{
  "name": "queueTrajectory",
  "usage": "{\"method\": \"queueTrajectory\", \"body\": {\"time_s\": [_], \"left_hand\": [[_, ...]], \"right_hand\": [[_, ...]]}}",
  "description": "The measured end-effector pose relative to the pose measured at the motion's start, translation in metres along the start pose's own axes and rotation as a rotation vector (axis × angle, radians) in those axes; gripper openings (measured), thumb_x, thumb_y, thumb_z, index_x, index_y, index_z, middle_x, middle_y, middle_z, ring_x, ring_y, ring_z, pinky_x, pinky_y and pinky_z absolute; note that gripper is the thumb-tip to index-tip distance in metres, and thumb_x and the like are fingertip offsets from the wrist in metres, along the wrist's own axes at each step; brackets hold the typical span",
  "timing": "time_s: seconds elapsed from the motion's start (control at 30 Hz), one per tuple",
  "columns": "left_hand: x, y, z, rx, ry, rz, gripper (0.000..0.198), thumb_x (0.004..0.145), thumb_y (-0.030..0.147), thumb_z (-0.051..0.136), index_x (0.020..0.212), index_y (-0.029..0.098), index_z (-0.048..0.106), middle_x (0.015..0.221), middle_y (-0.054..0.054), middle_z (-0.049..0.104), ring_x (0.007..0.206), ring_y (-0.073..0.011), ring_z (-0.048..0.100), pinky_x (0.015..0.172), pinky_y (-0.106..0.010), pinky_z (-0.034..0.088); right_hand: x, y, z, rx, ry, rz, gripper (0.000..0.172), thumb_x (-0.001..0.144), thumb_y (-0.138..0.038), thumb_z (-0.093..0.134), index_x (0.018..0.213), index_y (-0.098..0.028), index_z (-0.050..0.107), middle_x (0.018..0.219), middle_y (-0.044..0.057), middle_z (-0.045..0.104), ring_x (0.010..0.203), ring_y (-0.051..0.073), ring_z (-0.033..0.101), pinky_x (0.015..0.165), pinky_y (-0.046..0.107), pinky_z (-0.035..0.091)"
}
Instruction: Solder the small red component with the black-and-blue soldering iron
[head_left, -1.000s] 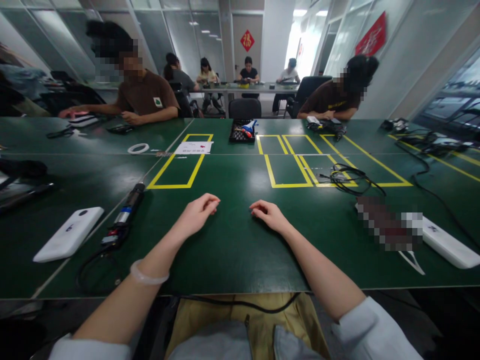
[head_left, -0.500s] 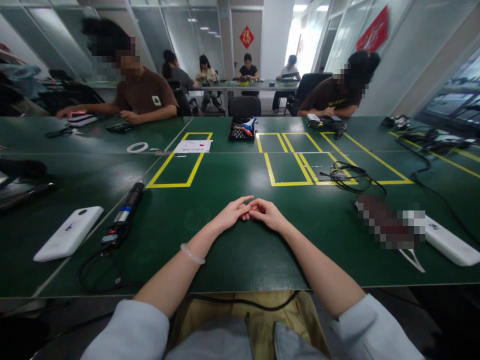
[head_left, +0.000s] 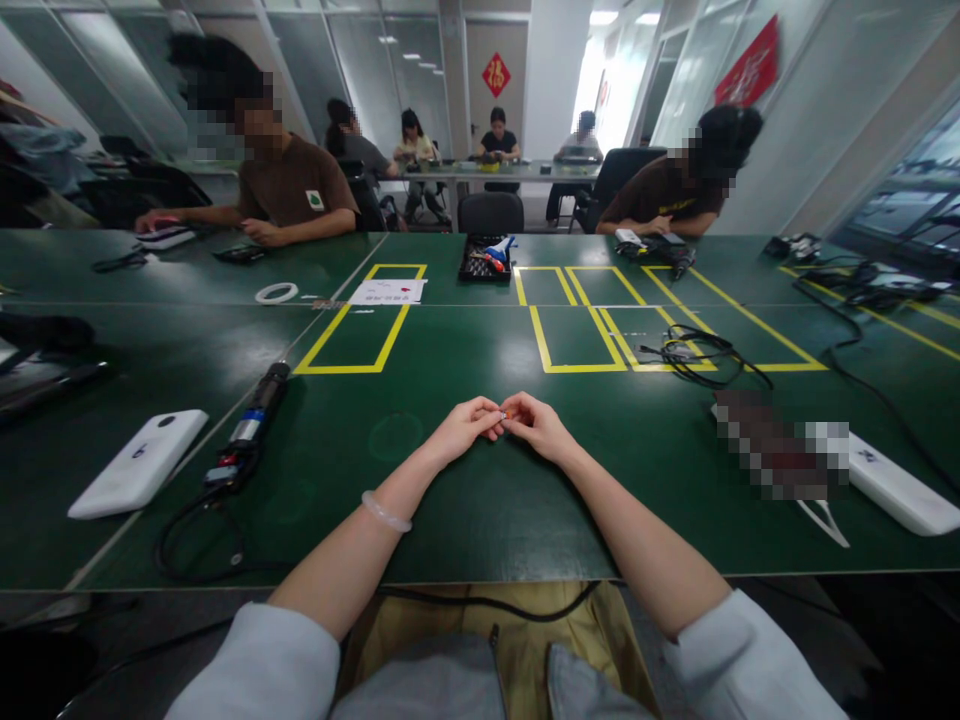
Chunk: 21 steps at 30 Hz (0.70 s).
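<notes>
From where I'm standing, the person's left hand [head_left: 466, 428] and right hand [head_left: 538, 425] are meeting over the green table [head_left: 457, 500], left of neither forearm but squarely between them. Both sets of fingers are curling inward, thumbs and forefingers closing on a small piece [head_left: 508, 414] that is showing a speck of orange and something pale. The forearms are crossing the table's near edge at a slant and forming a wedge, with open green surface lying inside it. Beyond the knuckles, more open surface is running to the yellow tape outlines [head_left: 341, 371] on the far left and far right, so the hands are having the most room straight ahead and a good stretch to either side. The piece is sitting too deep among the fingertips for me to tell which way it's pointing or how its long axis is running. On the left, a dark cylindrical tool [head_left: 246, 430] is lying with its long axis slanting from near left to far right, just beside a white case [head_left: 142, 465]. On the right, another white case [head_left: 896, 480] is lying near the table's edge, and a coil of black cable [head_left: 701, 350] is spreading over the tape farther off.
</notes>
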<state>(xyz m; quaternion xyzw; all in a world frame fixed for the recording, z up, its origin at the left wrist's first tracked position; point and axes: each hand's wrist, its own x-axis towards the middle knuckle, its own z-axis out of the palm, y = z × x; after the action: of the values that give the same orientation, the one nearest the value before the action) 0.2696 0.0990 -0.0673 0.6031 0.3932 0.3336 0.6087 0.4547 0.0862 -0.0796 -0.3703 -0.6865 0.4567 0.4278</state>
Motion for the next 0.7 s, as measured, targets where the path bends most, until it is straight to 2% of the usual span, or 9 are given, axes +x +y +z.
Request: {"method": "queueTrajectory", "body": {"time_s": [0.23, 0.4, 0.53, 0.7], "left_hand": [[-0.0025, 0.0008, 0.0018, 0.054, 0.037, 0.081, 0.031, 0.074, 0.034, 0.069, 0.093, 0.014, 0.055, 0.079, 0.0, 0.06, 0.069, -0.0091, 0.058, 0.069, -0.024, 0.046], [-0.0018, 0.0006, 0.002, 0.13, 0.073, 0.12, 0.029, 0.073, 0.029, 0.069, 0.094, 0.014, 0.056, 0.085, -0.002, 0.061, 0.068, -0.0083, 0.056, 0.066, -0.023, 0.044], [-0.0027, 0.0017, 0.0019, 0.147, 0.079, 0.112, 0.026, 0.072, 0.027, 0.068, 0.093, 0.013, 0.057, 0.087, -0.003, 0.061, 0.072, -0.0094, 0.057, 0.068, -0.024, 0.044], [-0.0045, 0.0047, 0.0015, 0.165, 0.085, 0.126, 0.024, 0.072, 0.025, 0.067, 0.091, 0.014, 0.056, 0.088, -0.002, 0.061, 0.074, -0.0097, 0.057, 0.071, -0.024, 0.044]], "right_hand": [[0.0016, 0.0026, -0.0007, -0.019, 0.037, 0.03, 0.025, 0.083, -0.041, 0.06, 0.093, -0.018, 0.058, 0.081, 0.001, 0.062, 0.066, 0.012, 0.054, 0.062, 0.025, 0.044], [0.0019, 0.0015, -0.0028, -0.112, 0.059, 0.006, 0.023, 0.08, -0.036, 0.064, 0.092, -0.017, 0.058, 0.071, -0.002, 0.056, 0.059, 0.01, 0.048, 0.056, 0.024, 0.039], [0.0015, -0.0013, -0.0026, -0.137, 0.065, -0.001, 0.025, 0.077, -0.031, 0.064, 0.097, -0.017, 0.058, 0.079, 0.0, 0.061, 0.063, 0.011, 0.052, 0.059, 0.025, 0.041], [0.0016, -0.0014, -0.0021, -0.175, 0.075, 0.003, 0.021, 0.077, -0.03, 0.065, 0.092, -0.017, 0.06, 0.075, 0.0, 0.061, 0.065, 0.012, 0.054, 0.062, 0.025, 0.042]]}}
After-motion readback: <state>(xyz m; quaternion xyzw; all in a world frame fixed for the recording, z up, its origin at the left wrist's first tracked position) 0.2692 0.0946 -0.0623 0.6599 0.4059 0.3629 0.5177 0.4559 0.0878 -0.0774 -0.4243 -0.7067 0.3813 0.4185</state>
